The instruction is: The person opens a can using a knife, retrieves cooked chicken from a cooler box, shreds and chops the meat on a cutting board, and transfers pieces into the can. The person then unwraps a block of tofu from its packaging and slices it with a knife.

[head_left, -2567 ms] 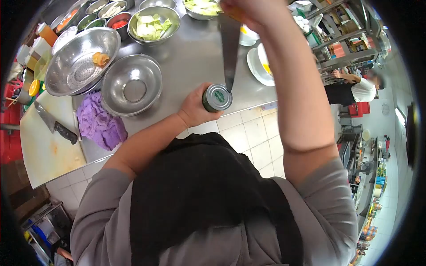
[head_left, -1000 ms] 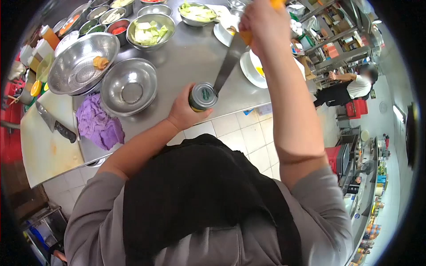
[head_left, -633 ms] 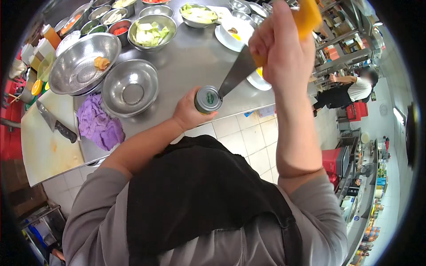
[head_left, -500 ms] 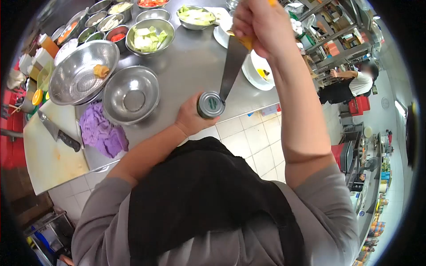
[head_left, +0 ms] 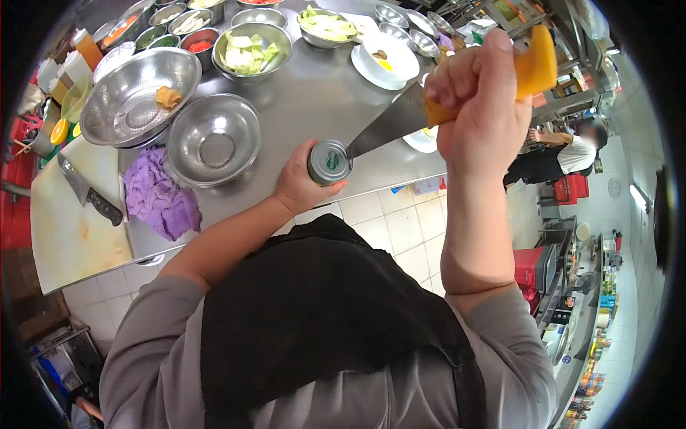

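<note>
My left hand (head_left: pixel 295 180) is wrapped round a small tin can (head_left: pixel 331 163) near the counter's front edge. Its metal lid, with a green mark on it, faces up. In my right hand (head_left: pixel 487 114), closed round a yellow-orange handle, is a knife (head_left: pixel 389 123) with a broad blade. The blade slants down to the left, and its tip meets the right rim of the can; whether it has pierced the lid I cannot tell.
Left of the can are an empty steel bowl (head_left: pixel 243 146), a perforated bowl (head_left: pixel 107 107), a purple cloth (head_left: pixel 158 204) and a cutting board (head_left: pixel 78 239) bearing another knife (head_left: pixel 87 191). Behind stands a bowl of cut lettuce (head_left: pixel 246 53). Another person (head_left: pixel 572 151) is off to the right.
My right hand has swung to the right and lower, so the knife lies at a flatter slant. Its tip stays at the can's rim. My left hand still holds the can.
</note>
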A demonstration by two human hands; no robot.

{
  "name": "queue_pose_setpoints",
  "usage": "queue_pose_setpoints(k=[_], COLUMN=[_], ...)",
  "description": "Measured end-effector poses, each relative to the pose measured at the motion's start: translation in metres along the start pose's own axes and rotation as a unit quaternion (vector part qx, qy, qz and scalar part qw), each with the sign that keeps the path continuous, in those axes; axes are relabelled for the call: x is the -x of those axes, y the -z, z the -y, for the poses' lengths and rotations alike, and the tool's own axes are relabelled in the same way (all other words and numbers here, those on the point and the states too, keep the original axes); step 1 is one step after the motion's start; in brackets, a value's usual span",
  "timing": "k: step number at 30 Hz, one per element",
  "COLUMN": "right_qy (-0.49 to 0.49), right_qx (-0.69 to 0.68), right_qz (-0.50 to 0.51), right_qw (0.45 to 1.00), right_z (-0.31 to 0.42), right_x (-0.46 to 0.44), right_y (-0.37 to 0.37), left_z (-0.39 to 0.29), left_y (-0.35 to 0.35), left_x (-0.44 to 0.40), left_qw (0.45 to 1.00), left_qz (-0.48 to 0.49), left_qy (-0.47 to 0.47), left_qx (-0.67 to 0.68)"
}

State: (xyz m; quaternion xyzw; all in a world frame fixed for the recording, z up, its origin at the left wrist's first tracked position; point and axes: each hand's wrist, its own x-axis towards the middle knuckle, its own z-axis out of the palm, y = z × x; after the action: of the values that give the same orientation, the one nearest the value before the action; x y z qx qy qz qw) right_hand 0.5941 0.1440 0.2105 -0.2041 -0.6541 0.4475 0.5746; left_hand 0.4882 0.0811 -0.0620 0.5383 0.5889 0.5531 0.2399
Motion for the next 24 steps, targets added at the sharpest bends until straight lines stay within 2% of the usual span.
queue_pose_setpoints(k=[2,6,9,11,13,15,16,17,19,20,22,24], right_qy=[0.015,-0.043,-0.196,-0.235,-0.329,-0.366,-0.344,-0.314,-0.236,-0.170,-0.146,-0.052], right_qx=[-0.014,-0.026,-0.011,-0.054,-0.116,-0.152,-0.115,-0.066,0.010,0.026,-0.013,-0.037], right_qz=[0.015,0.070,0.082,0.167,0.238,0.286,0.262,0.185,0.006,-0.026,-0.096,-0.017], right_qw=[1.000,0.996,0.977,0.956,0.906,0.873,0.894,0.929,0.972,0.985,0.985,0.998], right_z=[0.005,-0.006,-0.016,-0.049,-0.097,-0.108,-0.104,-0.096,-0.068,-0.056,-0.029,-0.002], right_x=[0.005,-0.016,-0.048,-0.079,-0.112,-0.116,-0.112,-0.104,-0.078,-0.064,-0.037,-0.011], right_y=[-0.004,-0.006,-0.020,-0.024,-0.032,-0.045,-0.047,-0.041,-0.027,-0.016,-0.015,-0.009], left_z=[-0.004,-0.006,-0.005,-0.002,-0.004,-0.004,-0.001,0.002,0.009,0.012,0.009,0.011], left_y=[0.002,0.006,0.005,0.004,0.006,0.013,0.016,0.018,0.027,0.029,0.021,0.015], left_x=[0.001,-0.003,-0.006,-0.004,0.002,0.003,0.005,0.006,0.009,0.010,0.008,0.001], left_qw=[1.000,0.999,0.999,0.998,0.996,0.992,0.990,0.988,0.995,0.997,1.000,0.999], left_qz=[0.003,0.035,0.037,0.047,0.086,0.124,0.139,0.150,0.096,0.068,0.007,-0.023], left_qy=[0.008,0.015,0.010,0.008,-0.005,-0.004,0.009,0.023,0.001,-0.011,-0.026,-0.031], left_qx=[-0.007,0.019,0.022,0.029,0.036,0.036,0.037,0.041,0.039,0.038,-0.005,-0.030])
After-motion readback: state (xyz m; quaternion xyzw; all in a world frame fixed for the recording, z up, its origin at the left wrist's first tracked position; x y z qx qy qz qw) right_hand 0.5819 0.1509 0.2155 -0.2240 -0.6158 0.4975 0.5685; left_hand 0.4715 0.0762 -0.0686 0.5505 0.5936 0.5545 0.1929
